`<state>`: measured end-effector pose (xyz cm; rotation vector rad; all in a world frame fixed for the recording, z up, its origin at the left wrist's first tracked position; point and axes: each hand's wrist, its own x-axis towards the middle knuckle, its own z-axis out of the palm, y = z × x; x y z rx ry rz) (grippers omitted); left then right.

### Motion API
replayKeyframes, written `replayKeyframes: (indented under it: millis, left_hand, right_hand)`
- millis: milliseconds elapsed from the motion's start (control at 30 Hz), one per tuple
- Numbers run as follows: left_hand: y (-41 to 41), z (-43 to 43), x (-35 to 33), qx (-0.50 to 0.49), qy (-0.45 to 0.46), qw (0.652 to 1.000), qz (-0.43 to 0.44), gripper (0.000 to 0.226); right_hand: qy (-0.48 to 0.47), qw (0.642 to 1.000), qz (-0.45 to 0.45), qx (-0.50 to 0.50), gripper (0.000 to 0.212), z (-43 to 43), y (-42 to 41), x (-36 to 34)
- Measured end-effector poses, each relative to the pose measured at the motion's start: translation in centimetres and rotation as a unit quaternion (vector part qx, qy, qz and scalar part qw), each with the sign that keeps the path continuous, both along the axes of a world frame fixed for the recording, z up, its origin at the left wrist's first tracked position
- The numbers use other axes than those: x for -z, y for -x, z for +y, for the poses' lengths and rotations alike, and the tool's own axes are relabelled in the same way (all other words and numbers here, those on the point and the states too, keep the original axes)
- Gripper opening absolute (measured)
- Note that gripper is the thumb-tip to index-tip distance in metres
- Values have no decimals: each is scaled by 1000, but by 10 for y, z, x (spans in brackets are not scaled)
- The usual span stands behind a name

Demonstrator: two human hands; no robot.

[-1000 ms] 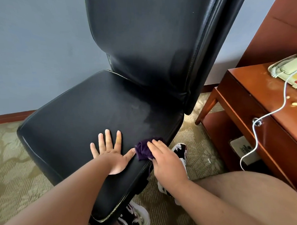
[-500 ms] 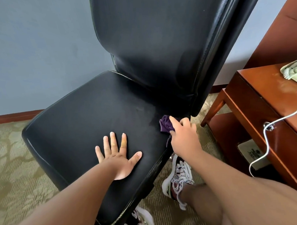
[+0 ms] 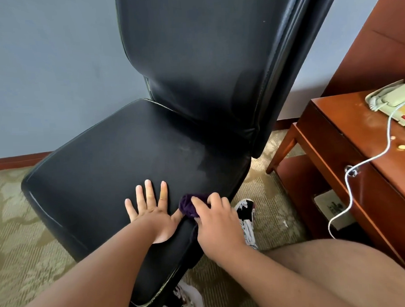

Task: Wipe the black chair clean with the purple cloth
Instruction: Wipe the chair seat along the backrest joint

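The black chair (image 3: 118,157) fills the middle of the head view, with a padded seat and a tall backrest. My left hand (image 3: 150,213) lies flat on the seat's near right part, fingers spread. Right beside its thumb, my right hand (image 3: 217,222) holds the bunched purple cloth (image 3: 188,206) against the seat's right edge, fingers curled over it. Most of the cloth is hidden under that hand. A damp-looking streak shows on the seat farther back, towards the backrest.
A brown wooden side table (image 3: 349,147) stands close on the right with a pale telephone (image 3: 394,98) and a white cord (image 3: 351,186) hanging over its front. Patterned carpet (image 3: 17,231) surrounds the chair. My shoe (image 3: 246,211) is below the seat's right edge; a blue-grey wall stands behind.
My right hand slid the cloth back along the seat's right edge, from near the backrest to beside my left thumb. My left hand stayed flat on the seat.
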<state>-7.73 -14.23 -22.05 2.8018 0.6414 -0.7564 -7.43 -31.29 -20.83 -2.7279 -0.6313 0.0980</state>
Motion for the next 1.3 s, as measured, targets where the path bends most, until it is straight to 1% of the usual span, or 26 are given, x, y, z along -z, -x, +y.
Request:
replayKeyframes:
  millis: [100, 267, 300, 400, 433, 500, 567, 733, 800, 900, 933, 1000, 1067, 1133, 1300]
  left_hand:
    - [1, 1, 1, 1, 10, 1000, -12, 93]
    - [1, 1, 2, 1, 23, 1000, -14, 92]
    - [1, 0, 1, 1, 23, 1000, -14, 92]
    - [-2, -3, 0, -7, 22, 1000, -11, 90]
    - [-3, -5, 0, -11, 23, 1000, -8, 90]
    - [-6, -8, -1, -19, 24, 1000, -2, 89]
    - [-8, -11, -1, -24, 24, 999, 4, 89]
    - [-9, -16, -5, -27, 22, 999, 13, 88]
    - [-8, -16, -5, -25, 22, 999, 11, 89]
    - [-6, -12, -4, -23, 28, 999, -3, 91]
    - [-5, -11, -4, -22, 34, 999, -8, 91]
    - [-3, -10, -3, -20, 46, 999, -13, 92]
    - [-2, -8, -3, -17, 47, 999, -14, 91]
    - [-2, -7, -2, -15, 47, 999, -13, 91]
    - [-4, -7, -1, -17, 52, 998, -5, 91]
  right_hand:
    - [8, 1000, -25, -10, 50, -5, -24, -3]
    - [33, 998, -27, 55, 43, -8, -78, -9]
    - [34, 996, -13, 75, 43, -6, -90, -11]
    - [8, 986, 70, 153, 41, 11, -110, -17]
    - [6, 983, 80, 163, 38, 19, -109, -18]
    - [26, 989, 51, 138, 35, 27, -100, -17]
    - [29, 996, 18, 84, 39, 24, -88, -12]
    - [-1, 999, 31, -27, 46, -1, -58, -3]
    - [-11, 998, 28, -53, 47, -9, -47, 1]
    - [-9, 997, -8, -72, 47, -18, -54, 2]
    - [-8, 998, -21, -60, 46, -22, -64, 2]
    - [-22, 999, -34, 11, 45, -33, -91, 3]
    - [-55, 992, -16, 116, 45, -49, -122, 7]
    - [-85, 978, 16, 190, 45, -61, -149, 11]
    - [-135, 955, 57, 257, 40, -61, -200, 7]
